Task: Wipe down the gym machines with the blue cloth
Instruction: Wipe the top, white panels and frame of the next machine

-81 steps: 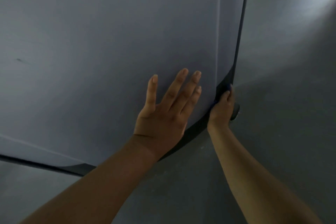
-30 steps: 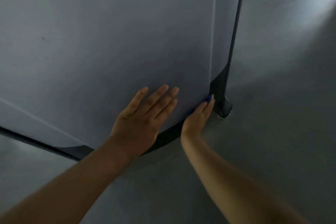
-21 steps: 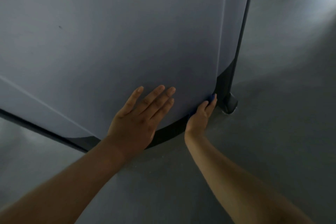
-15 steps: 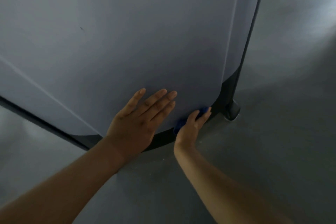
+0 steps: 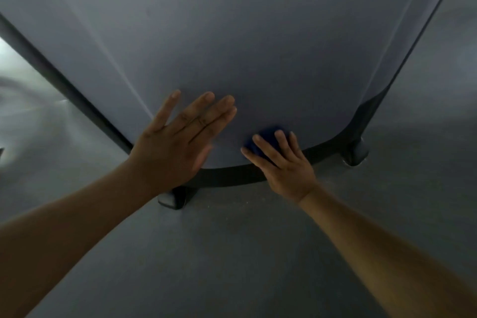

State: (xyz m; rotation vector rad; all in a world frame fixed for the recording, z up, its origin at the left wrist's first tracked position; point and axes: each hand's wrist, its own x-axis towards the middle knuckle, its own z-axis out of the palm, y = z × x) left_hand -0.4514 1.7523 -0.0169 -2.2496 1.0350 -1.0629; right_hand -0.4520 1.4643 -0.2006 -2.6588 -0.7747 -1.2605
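Your right hand [image 5: 284, 165] presses the cloth [image 5: 268, 134] flat against the lower edge of the machine's panel [image 5: 258, 46], just right of centre in the frame. The cloth is deep blue and bunched small. Only a dark patch shows above and between your spread, nearly straight fingers, and the rest lies hidden under your palm. Its weave and folds are too dim and blurred to make out.

Your left hand [image 5: 178, 144] rests open on the same panel, left of centre. The fingers are straight, three lying close together and one set apart.

The panel is smooth, matte grey with a curved bottom edge and a faint crease running down its left side. Its top is cut off by the upper edge of the frame. A black band [image 5: 232, 175] follows the curve beneath it, partly covered by both hands. Two rounded black feet sit on the floor [image 5: 232, 253]: one [image 5: 174, 197] below your left wrist, half hidden, and one [image 5: 357, 155] at right. A dark bar [image 5: 64, 85] slants across the left of the frame. The floor is plain grey and smeared by motion blur at far left.
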